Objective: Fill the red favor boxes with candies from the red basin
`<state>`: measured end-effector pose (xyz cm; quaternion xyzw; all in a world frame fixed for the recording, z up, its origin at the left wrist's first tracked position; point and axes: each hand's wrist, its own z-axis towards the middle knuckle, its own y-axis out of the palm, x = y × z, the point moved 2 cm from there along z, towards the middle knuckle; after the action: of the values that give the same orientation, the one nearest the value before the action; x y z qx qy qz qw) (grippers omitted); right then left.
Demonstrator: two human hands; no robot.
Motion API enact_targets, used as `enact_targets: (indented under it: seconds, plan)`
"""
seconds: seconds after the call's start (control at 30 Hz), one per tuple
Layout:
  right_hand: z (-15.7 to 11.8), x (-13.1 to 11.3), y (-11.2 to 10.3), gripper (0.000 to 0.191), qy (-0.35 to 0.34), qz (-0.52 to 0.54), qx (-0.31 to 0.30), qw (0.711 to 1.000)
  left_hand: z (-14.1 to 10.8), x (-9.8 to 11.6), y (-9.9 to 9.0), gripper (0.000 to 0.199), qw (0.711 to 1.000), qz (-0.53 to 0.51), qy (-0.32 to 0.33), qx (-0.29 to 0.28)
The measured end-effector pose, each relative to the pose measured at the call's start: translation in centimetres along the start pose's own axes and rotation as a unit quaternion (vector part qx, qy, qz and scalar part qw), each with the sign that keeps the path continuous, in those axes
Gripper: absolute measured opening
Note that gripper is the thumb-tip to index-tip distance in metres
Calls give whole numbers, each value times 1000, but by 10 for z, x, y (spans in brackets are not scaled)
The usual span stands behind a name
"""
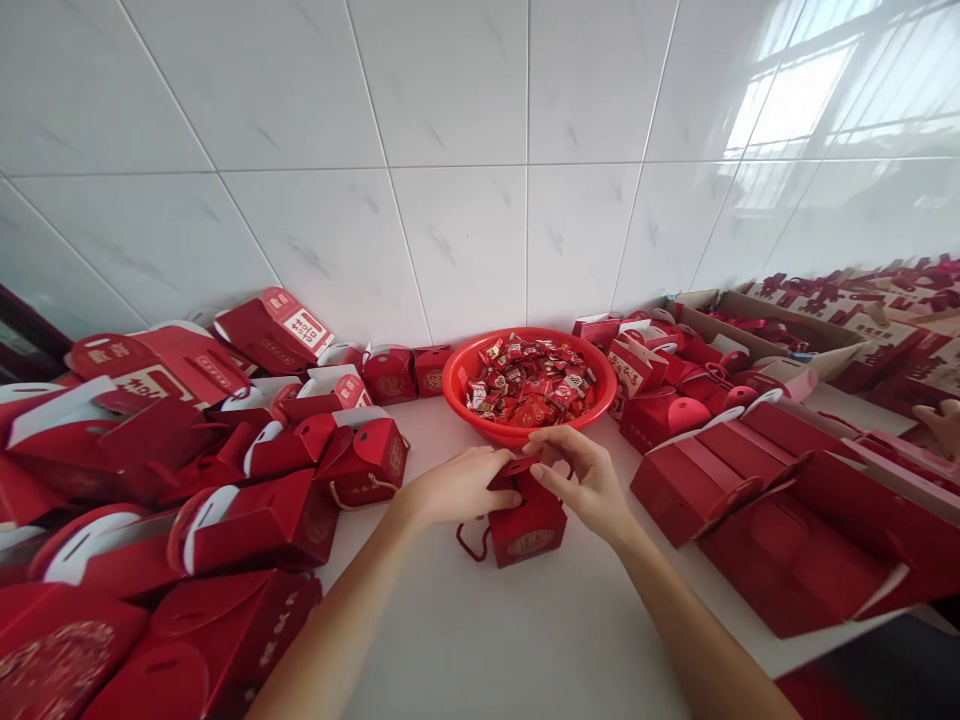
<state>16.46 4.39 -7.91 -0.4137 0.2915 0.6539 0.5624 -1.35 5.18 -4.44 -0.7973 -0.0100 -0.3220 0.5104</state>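
Note:
A small red gift box (527, 535) stands on the white tabletop, a gold-toned emblem on its near face. My left hand (461, 487) is closed on the box's top flaps from the left, thumb lying across the upper side. From the right, my right hand (589, 482) curls its fingers and thumb around the top edge, closed at the same flaps. Part of the box top is hidden by my fingers. A dark red cord handle (472, 545) loops out at the box's left side. Just behind stands a red plastic basket (454, 385) full of red-wrapped sweets (536, 385).
Many red gift boxes (367, 455) crowd the left side, some with raised flaps. More boxes (694, 475) line the right, beside an open cardboard carton (832, 355). A tiled wall (457, 230) closes off the back. Fingers of another hand (941, 428) show at the right edge.

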Motion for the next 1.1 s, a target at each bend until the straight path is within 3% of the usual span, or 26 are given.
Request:
enact_targets:
  seconds: [0.1, 0.27, 0.37, 0.53, 0.77, 0.97, 1.1]
  plan:
    - [0, 3, 2, 16, -19, -64, -25, 997, 4, 3, 4, 37, 999, 2, 34, 29]
    - [-1, 11, 6, 18, -63, -227, -44, 971, -7, -4, -6, 50, 997, 7, -72, -42]
    - [-2, 11, 6, 18, -65, -257, -60, 962, -19, -11, -18, 56, 992, 10, -106, -65]
    - [-1, 13, 6, 19, -47, -263, -77, 961, -36, -16, -35, 51, 998, -10, -69, 3]
    - [-2, 13, 7, 18, -63, -264, -60, 961, -43, -8, -39, 31, 978, -198, 28, 65]
    - [-1, 3, -2, 11, -33, -143, 16, 989, -35, -1, -35, 28, 962, -258, 41, 81]
    - [0, -3, -10, 11, -63, -124, 76, 987, -30, 4, -30, 32, 947, -303, 59, 92]
